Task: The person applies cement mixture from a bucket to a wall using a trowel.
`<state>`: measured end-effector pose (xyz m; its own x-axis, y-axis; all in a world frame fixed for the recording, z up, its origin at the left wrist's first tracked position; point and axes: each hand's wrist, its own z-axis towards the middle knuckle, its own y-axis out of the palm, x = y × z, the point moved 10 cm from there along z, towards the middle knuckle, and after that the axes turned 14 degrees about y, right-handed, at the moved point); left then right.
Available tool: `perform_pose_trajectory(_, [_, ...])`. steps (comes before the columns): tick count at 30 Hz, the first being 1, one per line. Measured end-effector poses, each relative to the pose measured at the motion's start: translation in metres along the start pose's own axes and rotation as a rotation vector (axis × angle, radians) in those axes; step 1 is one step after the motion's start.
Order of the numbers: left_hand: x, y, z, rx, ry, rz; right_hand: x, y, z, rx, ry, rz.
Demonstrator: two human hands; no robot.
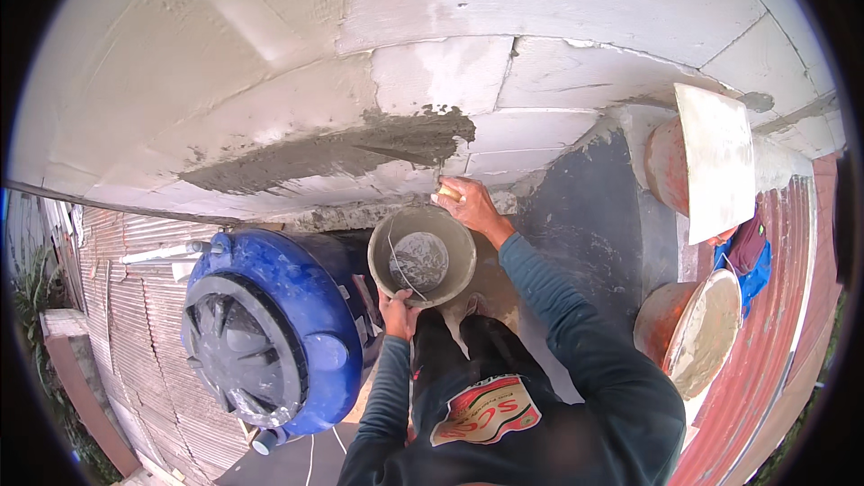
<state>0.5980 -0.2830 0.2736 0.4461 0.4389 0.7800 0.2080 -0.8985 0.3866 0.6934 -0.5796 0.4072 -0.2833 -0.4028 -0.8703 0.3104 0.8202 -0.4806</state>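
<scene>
My right hand (472,209) is closed around the light wooden handle of a trowel (448,192). Its pointed blade appears to lie against a dark band of wet mortar (315,155) on the block wall (549,72), though blade and mortar are hard to tell apart. My left hand (397,315) grips the near rim of a mortar-coated bucket (462,261), held in front of my legs. A thin wire handle crosses the bucket's mouth, and some grey mix lies at its bottom.
Left of me stands a large blue water tank (315,342) with a black lid (243,351). On the right are a bucket of mortar (706,342) and a pale board (717,162) leaning on another reddish container (664,166). Corrugated metal roofing (135,306) spreads beyond the tank.
</scene>
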Motion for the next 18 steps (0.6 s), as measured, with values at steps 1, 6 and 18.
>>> perform_pose_trajectory(1, [0.0,-0.007,-0.002,0.006,0.006,0.021,0.004,0.006,0.003,0.022,0.031,0.098])
perform_pose_trajectory(6, [0.006,-0.027,-0.014,0.036,-0.004,0.04,0.018,-0.023,-0.001,0.13,-0.031,0.14])
perform_pose_trajectory(18, [-0.002,-0.027,-0.003,-0.003,-0.04,0.098,0.006,-0.092,-0.019,0.235,-0.105,0.071])
